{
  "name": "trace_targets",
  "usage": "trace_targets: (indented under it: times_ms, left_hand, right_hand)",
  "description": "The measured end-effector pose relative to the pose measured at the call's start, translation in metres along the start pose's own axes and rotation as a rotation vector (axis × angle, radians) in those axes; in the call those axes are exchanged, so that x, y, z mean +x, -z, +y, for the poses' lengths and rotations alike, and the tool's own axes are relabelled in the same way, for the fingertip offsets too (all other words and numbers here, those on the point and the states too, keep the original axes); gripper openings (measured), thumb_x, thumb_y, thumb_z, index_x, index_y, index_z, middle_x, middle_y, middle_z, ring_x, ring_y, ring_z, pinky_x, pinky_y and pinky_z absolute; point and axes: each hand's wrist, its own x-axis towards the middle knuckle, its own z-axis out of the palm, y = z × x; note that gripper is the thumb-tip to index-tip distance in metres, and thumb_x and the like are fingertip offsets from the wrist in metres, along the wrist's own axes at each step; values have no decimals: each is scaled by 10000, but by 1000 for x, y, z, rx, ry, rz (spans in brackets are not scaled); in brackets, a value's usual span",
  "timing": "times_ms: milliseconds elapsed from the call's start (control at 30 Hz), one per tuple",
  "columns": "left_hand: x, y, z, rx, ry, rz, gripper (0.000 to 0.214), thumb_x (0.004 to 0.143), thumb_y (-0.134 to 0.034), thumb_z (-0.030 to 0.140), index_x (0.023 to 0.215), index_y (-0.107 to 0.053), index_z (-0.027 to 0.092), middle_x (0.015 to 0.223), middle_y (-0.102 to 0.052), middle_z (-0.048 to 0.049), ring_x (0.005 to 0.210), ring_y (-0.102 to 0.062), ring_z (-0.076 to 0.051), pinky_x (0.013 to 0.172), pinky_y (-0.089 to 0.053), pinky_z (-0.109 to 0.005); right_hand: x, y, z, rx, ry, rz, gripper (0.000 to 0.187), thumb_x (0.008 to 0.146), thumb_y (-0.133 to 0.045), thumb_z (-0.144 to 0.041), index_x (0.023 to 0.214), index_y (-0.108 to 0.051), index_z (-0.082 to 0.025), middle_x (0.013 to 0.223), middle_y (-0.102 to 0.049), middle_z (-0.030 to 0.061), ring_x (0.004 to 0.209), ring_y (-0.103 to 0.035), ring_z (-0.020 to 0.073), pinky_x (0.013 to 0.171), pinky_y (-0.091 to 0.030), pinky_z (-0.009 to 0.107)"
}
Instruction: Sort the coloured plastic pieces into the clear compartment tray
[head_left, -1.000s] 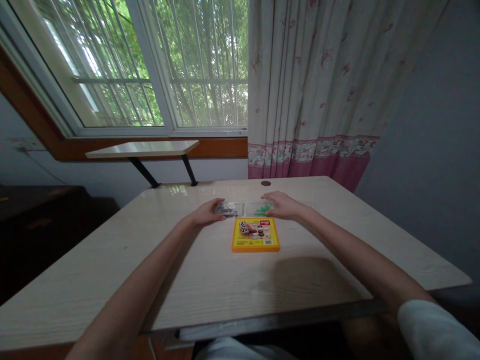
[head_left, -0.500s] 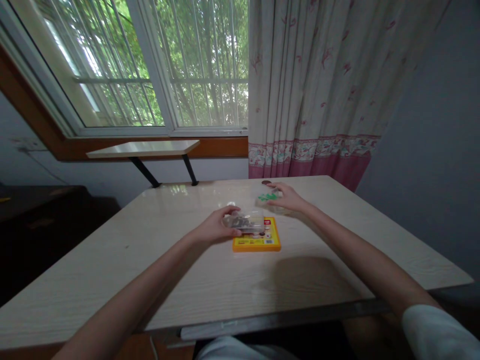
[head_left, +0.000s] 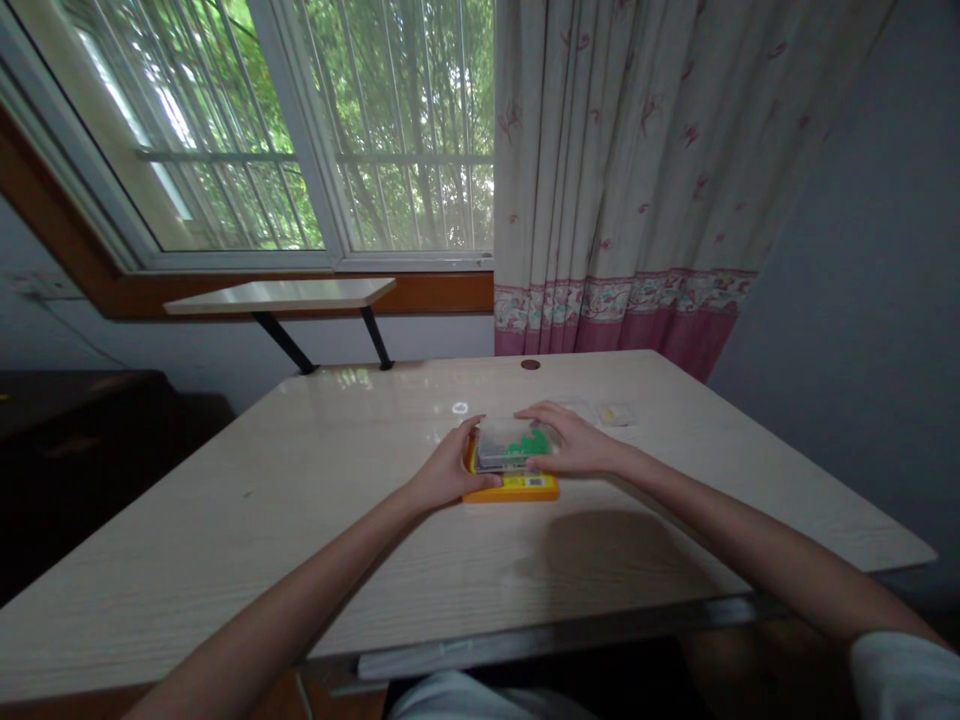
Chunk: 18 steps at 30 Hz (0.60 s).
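A flat yellow game box (head_left: 517, 489) lies on the pale wooden table (head_left: 315, 520). On top of it sits a clear plastic case (head_left: 504, 447) with green pieces showing inside. My left hand (head_left: 448, 470) curls round the left edge of the case and the yellow box. My right hand (head_left: 571, 446) grips the case from the right, fingers over its top. Whether a second clear case lies under it, I cannot tell.
A small clear packet with something yellow (head_left: 616, 413) lies on the table to the right of my hands. A round hole (head_left: 530, 365) marks the table's far edge. Behind are a barred window (head_left: 300, 130), a small shelf (head_left: 281, 295) and a pink-hemmed curtain (head_left: 622, 200).
My hands lifted two clear cases, one with dark pieces and one with green, from behind the yellow box. Both hands have come together on top of the yellow box.
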Motion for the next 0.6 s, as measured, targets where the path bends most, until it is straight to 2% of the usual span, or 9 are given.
trace_targets:
  times_ms: [233,367,433,533,567,600]
  left_hand:
    - [0,-1,4,-42,17,-10,870,540,-746,334,1294,-337,194,1211,-478,-125,1113,-449,-300,956,-335,-466]
    - [-2,1,3,-75,34,2,900,548,-742,335,1317,-292,201,1238,-448,-132,1118,-442,-293,969,-317,-467]
    - [-2,3,3,-68,21,5,898,559,-737,338,1318,-279,195,1241,-439,-130,1111,-446,-277,976,-310,-456]
    - [-2,5,5,-40,19,13,879,580,-725,348,1315,-266,199,1213,-449,-115,1085,-461,-250,978,-310,-438]
    - [-2,5,6,-35,24,10,873,587,-721,352,1314,-262,201,1200,-455,-110,1076,-467,-244,974,-315,-435]
    - [-2,6,6,-33,29,5,868,592,-717,356,1313,-259,203,1189,-459,-107,1068,-471,-239,967,-324,-431]
  right_hand:
    - [3,-4,-6,-7,6,-25,637,674,-656,-413,1238,-435,-216,1145,-501,93,1066,-482,214,909,-392,359]
    - [3,7,1,0,7,-70,760,661,-658,-461,1310,-342,-224,1272,-437,102,1134,-447,231,950,-367,384]
    - [2,19,16,-11,-39,-65,744,707,-614,-471,1334,-302,-221,1332,-383,107,1161,-432,227,967,-357,392]
    - [-2,41,53,-123,-174,-59,577,778,-533,-464,1287,-391,-232,1310,-428,98,1194,-407,230,1009,-304,422]
    - [-4,46,66,-159,-213,-74,553,782,-523,-464,1274,-413,-238,1302,-441,94,1190,-414,230,1012,-302,420]
    - [-7,50,80,-208,-246,-98,604,742,-568,-473,1272,-422,-224,1301,-442,104,1189,-416,247,1010,-302,425]
